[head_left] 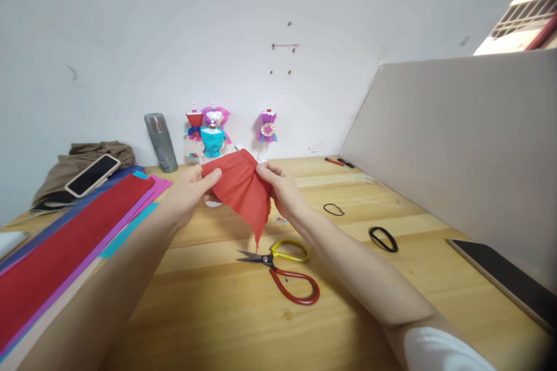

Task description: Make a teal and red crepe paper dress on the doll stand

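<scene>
Between my two hands, a piece of red crepe paper (239,182) is held up above the table, gathered into folds on its right and hanging to a thin point. My left hand (191,191) pinches its left edge, thumb on top. My right hand (278,185) grips the gathered upper right part between thumb and fingers. Just below the paper's tip lies a pair of scissors (266,259), blades a little apart, with one yellow and one red handle. Behind the paper stand small mannequin figures dressed in paper, one in a turquoise top (213,142) and another in purple (268,126).
Coloured paper sheets (78,237) are stacked at the left, beside a phone (93,175) on brown cloth (104,153). A metal flask (161,142) stands behind. To the right lie two black bands (383,239), a red pen (334,161) and a dark flat device (500,278) near a grey panel (461,145).
</scene>
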A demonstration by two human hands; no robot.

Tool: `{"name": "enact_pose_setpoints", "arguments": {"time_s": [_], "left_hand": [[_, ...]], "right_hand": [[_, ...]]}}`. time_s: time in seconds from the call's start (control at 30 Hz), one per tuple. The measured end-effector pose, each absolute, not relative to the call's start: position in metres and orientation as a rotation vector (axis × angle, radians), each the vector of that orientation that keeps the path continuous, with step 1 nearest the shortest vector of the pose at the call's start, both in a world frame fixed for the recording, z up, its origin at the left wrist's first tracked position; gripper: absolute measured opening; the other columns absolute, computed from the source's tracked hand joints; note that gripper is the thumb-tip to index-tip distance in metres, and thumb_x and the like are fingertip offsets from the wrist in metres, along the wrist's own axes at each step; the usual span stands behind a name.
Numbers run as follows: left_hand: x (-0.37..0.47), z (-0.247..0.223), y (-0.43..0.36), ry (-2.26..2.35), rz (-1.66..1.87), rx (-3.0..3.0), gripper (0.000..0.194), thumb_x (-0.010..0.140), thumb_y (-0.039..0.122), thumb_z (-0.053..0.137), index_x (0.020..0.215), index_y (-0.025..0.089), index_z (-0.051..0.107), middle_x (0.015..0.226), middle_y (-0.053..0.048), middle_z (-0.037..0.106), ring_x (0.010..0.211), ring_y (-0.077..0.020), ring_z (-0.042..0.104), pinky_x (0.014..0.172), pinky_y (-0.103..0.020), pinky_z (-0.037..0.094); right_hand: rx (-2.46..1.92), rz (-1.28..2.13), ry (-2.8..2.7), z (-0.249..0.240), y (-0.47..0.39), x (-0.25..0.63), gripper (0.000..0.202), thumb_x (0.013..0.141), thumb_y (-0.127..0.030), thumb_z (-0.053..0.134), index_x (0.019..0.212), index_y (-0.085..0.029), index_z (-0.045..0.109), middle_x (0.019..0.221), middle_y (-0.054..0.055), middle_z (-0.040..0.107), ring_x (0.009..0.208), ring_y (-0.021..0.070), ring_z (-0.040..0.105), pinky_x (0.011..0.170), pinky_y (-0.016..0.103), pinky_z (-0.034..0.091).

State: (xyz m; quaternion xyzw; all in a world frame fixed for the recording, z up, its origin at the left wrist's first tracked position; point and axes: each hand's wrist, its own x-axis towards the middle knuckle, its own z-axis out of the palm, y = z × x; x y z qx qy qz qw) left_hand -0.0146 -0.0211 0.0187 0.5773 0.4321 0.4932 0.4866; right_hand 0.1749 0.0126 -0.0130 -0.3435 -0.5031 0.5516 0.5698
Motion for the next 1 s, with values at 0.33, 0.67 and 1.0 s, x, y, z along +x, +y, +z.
{"name": "enact_pose_setpoints", "arguments": {"time_s": [0.33, 0.67, 1.0], "left_hand": [[-0.018, 0.011, -0.016, 0.958, 1.207, 1.292, 0.039, 0.074, 0.052, 0.074, 0.077, 0.015, 0.063, 0.065, -0.004, 0.067, 0.059, -0.0173, 0.064, 0.056, -0.027, 0.051], [-0.023, 0.017, -0.014, 1.127, 1.235, 1.235, 0.043, 0.068, 0.053, 0.07, 0.082, 0.012, 0.067, 0.068, -0.009, 0.07, 0.06, -0.0215, 0.066, 0.057, -0.032, 0.054], [-0.038, 0.035, -0.022, 1.354, 1.109, 2.106, 0.028, 0.08, 0.042, 0.059, 0.066, 0.019, 0.069, 0.072, -0.003, 0.068, 0.076, -0.0203, 0.06, 0.065, -0.026, 0.043]], "right_hand": [[-0.783, 1.294, -1.129, -0.015, 0.015, 0.174, 0.043, 0.057, -0.051, 0.082, 0.06, -0.02, 0.053, 0.061, -0.004, 0.049, 0.059, 0.011, 0.039, 0.056, 0.026, 0.026], [-0.759, 1.371, -1.093, -0.014, 0.015, 0.174, 0.043, 0.053, -0.051, 0.085, 0.064, -0.019, 0.059, 0.064, -0.003, 0.055, 0.062, 0.012, 0.046, 0.057, 0.026, 0.028], [-0.964, 1.351, -1.721, -0.019, 0.006, 0.174, 0.036, 0.066, -0.052, 0.074, 0.065, -0.018, 0.061, 0.058, -0.003, 0.053, 0.057, 0.0116, 0.043, 0.056, 0.026, 0.027]]}}
